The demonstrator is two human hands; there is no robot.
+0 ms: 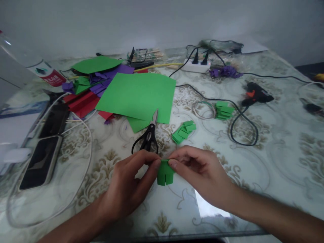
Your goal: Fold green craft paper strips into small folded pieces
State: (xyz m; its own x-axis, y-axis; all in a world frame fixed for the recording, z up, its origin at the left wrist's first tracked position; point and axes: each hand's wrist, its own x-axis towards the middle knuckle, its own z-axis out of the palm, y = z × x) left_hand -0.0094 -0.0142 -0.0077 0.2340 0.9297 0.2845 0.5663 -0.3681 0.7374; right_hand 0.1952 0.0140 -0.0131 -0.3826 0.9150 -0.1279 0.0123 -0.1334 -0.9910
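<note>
Presently I am observing the table (275, 162) remotely through the head camera, and I am taking the scissors (150, 135) as my reference. The left hand (126, 185) is pinching one upper corner of a small green paper piece (165, 175) between thumb and forefinger; the right hand (206, 179) is pinching the other corner likewise. Both grips are forming narrow pinches, holding the paper. I am recording the piece on the near side of the scissors, slightly to their right, its lower edge showing a slit. The scissors' blade tips are overlapping a large green sheet (141, 92), which is lying mostly beyond them. A stack of green strips (183, 132) is lying to the right of the scissors. A glue gun (259, 92) is lying well to their right, while a phone (42, 163) is lying well to their left.
</note>
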